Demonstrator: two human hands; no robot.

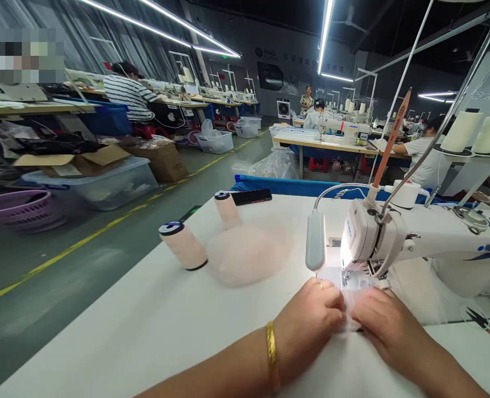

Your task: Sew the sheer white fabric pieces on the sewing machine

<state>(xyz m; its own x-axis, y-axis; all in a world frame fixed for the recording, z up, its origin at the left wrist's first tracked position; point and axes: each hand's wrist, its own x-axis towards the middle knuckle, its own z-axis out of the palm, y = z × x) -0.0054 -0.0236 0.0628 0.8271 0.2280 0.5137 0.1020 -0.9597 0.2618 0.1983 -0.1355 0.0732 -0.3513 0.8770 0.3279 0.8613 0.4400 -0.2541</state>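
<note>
My left hand and my right hand rest side by side on the white table, in front of the needle of a white sewing machine. Both have their fingers curled, pinching a small piece of sheer pale fabric between them. The fabric runs under the presser foot. A gold bangle sits on my left wrist and a ring on one finger. A small lamp lights the needle area.
A pile of sheer pink fabric and two pink thread cones lie left of the machine. A phone lies at the table's far edge. Snips lie at right. Other people sew at distant tables.
</note>
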